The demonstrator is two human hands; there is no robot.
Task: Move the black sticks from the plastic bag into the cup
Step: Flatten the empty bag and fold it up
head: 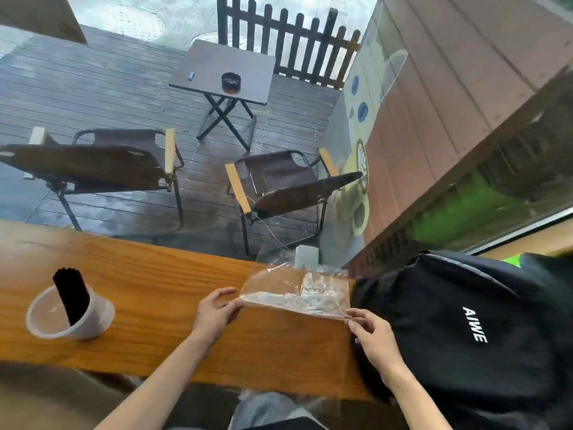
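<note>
Head view, sticks: I see the black sticks (72,295) bundled upright in the cup (69,315), leaning slightly toward 1 o'clock, at about 9 o'clock from my hands.
Head view, bag: the plastic bag (296,291) lies flat on the tabletop (161,274), long axis running 9 to 3 o'clock; I can make out no sticks inside it, so I judge the transfer done.
Head view, left hand: my left hand (217,311) pinches the bag's left edge, fingers curled around it.
Head view, right hand: my right hand (370,332) pinches the bag's near right corner, beside the black backpack (465,330).
Head view, key relation: the cup sits well apart on the left; the left hand is the nearer one.
</note>
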